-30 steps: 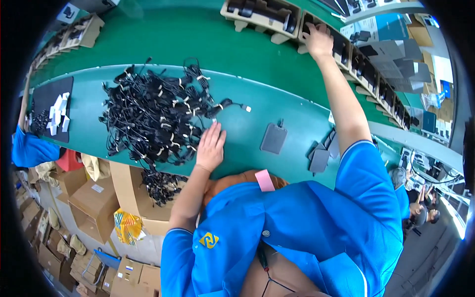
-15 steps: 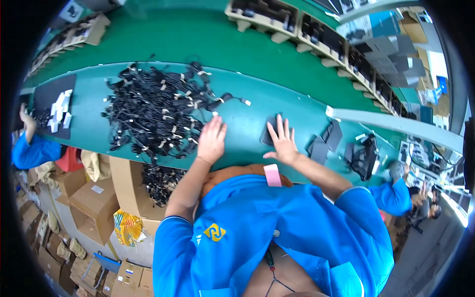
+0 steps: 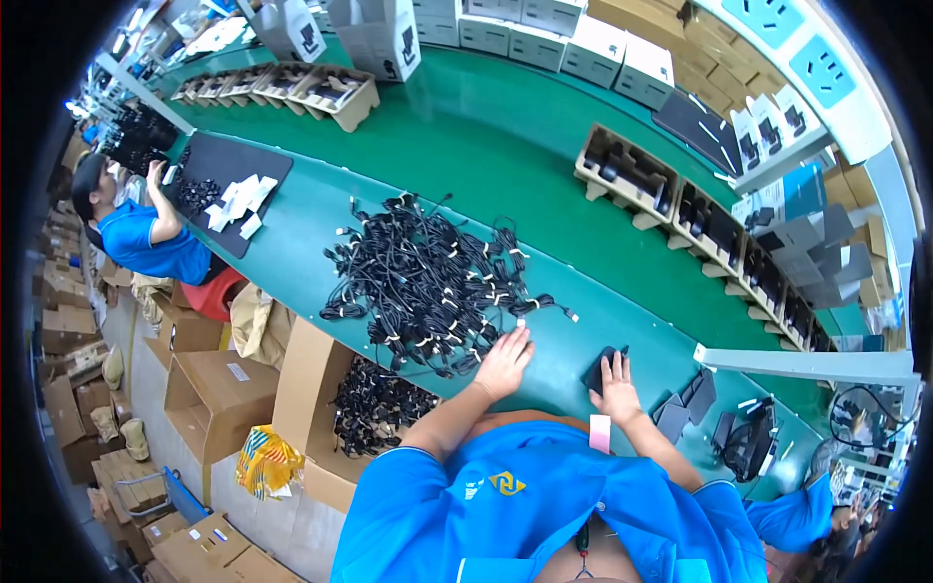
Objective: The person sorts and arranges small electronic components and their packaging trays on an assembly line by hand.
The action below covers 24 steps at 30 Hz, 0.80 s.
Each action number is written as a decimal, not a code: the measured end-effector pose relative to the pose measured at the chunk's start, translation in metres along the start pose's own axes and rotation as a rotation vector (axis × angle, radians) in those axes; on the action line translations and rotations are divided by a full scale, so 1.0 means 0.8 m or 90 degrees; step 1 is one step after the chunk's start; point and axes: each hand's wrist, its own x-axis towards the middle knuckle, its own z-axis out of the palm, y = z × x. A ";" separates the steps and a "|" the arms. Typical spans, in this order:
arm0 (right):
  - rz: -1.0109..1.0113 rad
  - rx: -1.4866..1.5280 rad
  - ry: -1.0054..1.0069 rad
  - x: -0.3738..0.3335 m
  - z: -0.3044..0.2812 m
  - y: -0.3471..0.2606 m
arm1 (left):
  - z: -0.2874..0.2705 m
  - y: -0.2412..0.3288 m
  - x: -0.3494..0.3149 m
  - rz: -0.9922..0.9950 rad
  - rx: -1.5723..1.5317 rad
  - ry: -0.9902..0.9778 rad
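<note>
A large heap of tied black cables (image 3: 418, 277) with pale ends and ties lies on the green workbench (image 3: 321, 185). At the heap's near right edge, my left hand (image 3: 505, 364) is flat with its fingers stretched out. A white cable end (image 3: 521, 323) is by its fingertips; whether they touch is hard to tell. Farther right, my right hand (image 3: 618, 391) lies with its fingers out, at the edge of a flat black rectangular item (image 3: 597, 369), partly covering it. Neither hand appears to grip anything.
Dark flat pieces (image 3: 685, 403) and a black bundle (image 3: 748, 437) lie to the right. Beyond runs a row of beige trays (image 3: 627, 180) with black parts. An open carton of cables (image 3: 374, 408) stands below the bench edge. A co-worker (image 3: 146, 228) sits at the far left.
The view has swung left, so the bench and heap appear farther right and more of the co-worker shows. My right fingers, earlier spread beside the black item, now overlap its edge.
</note>
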 end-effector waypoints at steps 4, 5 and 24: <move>0.017 0.110 0.004 0.011 -0.079 -0.001 | -0.003 -0.001 0.000 0.003 -0.018 0.017; 0.025 0.148 0.059 0.014 -0.094 -0.001 | -0.003 -0.002 0.000 0.000 -0.015 0.018; 0.144 0.261 0.514 0.214 -0.225 0.150 | -0.002 0.005 0.006 -0.047 0.030 -0.015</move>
